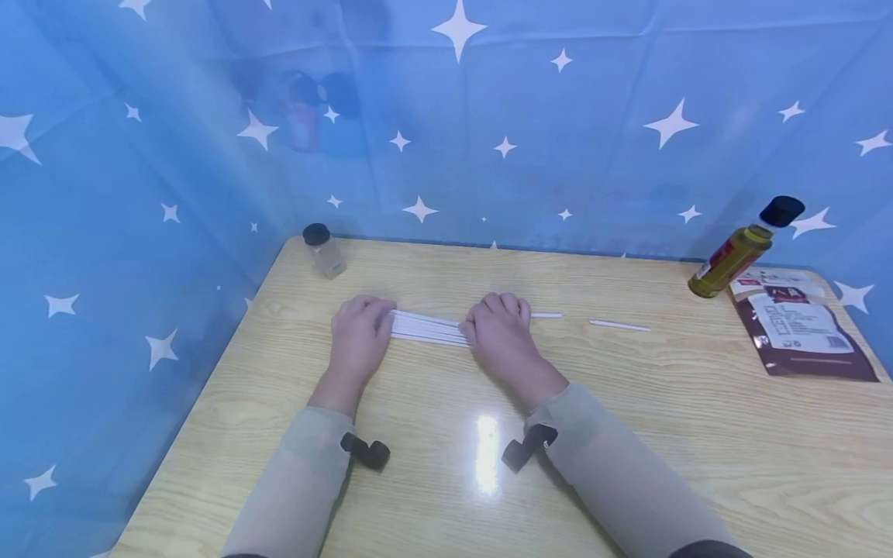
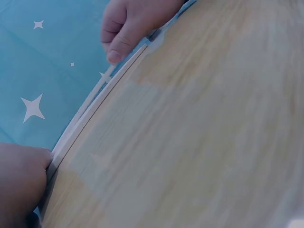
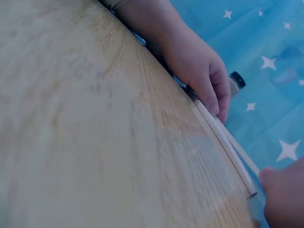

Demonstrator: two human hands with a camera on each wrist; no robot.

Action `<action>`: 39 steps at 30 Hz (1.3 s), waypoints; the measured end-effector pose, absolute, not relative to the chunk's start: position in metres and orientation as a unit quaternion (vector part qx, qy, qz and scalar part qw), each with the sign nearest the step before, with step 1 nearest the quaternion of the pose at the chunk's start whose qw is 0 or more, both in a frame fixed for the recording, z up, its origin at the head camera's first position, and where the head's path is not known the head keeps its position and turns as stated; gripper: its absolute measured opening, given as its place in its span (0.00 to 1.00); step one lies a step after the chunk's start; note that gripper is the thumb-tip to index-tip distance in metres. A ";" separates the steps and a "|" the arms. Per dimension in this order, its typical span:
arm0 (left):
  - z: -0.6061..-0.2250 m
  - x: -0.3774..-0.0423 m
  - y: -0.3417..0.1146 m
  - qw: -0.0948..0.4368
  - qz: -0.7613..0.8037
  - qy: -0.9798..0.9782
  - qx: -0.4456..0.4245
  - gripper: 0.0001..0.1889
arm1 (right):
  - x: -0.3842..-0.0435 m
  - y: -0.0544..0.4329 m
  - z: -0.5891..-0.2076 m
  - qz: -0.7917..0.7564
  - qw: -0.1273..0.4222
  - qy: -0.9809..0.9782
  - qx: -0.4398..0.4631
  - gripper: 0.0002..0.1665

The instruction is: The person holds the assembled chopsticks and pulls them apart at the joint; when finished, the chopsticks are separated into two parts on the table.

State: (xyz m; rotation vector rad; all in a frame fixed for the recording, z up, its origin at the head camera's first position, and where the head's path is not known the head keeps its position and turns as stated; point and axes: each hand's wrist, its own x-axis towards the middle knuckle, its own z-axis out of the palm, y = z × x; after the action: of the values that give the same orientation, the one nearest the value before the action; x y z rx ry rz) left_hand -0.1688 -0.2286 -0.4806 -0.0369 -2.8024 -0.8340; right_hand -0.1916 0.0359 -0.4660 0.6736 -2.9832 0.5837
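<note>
A bundle of thin white sticks (image 1: pixel 427 328) lies side by side across the table, stretched between my two hands. My left hand (image 1: pixel 359 329) grips their left ends, thumb and fingers curled about them in the right wrist view. Near the right ends, my right hand (image 1: pixel 504 333) has its fingers bent down; in the left wrist view its thumb and fingers pinch a stick (image 2: pixel 105 78) raised slightly at that end. Past the right hand a short length of white stick (image 1: pixel 547 315) shows, its left part hidden. Another white stick (image 1: pixel 619 325) lies loose further right.
A small clear jar (image 1: pixel 328 258) with a black lid stands at the back left corner. At the back right are a bottle (image 1: pixel 729 263) of yellow-green liquid with a black cap and a brown-and-white pouch (image 1: pixel 802 329) lying flat. Behind the wooden table (image 1: pixel 432 434) hangs a blue star-patterned curtain (image 1: pixel 446 155).
</note>
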 end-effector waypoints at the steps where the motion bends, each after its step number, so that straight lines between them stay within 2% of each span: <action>1: -0.481 -0.169 -0.229 0.107 -0.282 -0.953 -0.013 0.14 | -0.191 0.036 -0.466 0.191 0.018 -0.957 0.218 0.16; 21: -0.478 -0.166 -0.227 0.148 -0.297 -0.942 -0.043 0.13 | -0.191 0.042 -0.464 0.246 0.082 -0.933 0.251 0.12; 33: -0.475 -0.162 -0.225 0.186 -0.297 -0.935 -0.059 0.12 | -0.189 0.045 -0.461 0.323 0.061 -0.917 0.226 0.10; 39: -0.476 -0.161 -0.224 0.190 -0.294 -0.934 -0.073 0.12 | -0.189 0.050 -0.464 0.310 0.113 -0.905 0.269 0.10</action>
State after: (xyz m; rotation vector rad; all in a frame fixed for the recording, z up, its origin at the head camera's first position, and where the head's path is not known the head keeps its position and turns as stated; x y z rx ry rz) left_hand -0.1608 -0.2236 -0.4764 -0.2058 -2.6235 -0.8265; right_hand -0.1888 0.0503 -0.4638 0.7896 -2.6544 0.9105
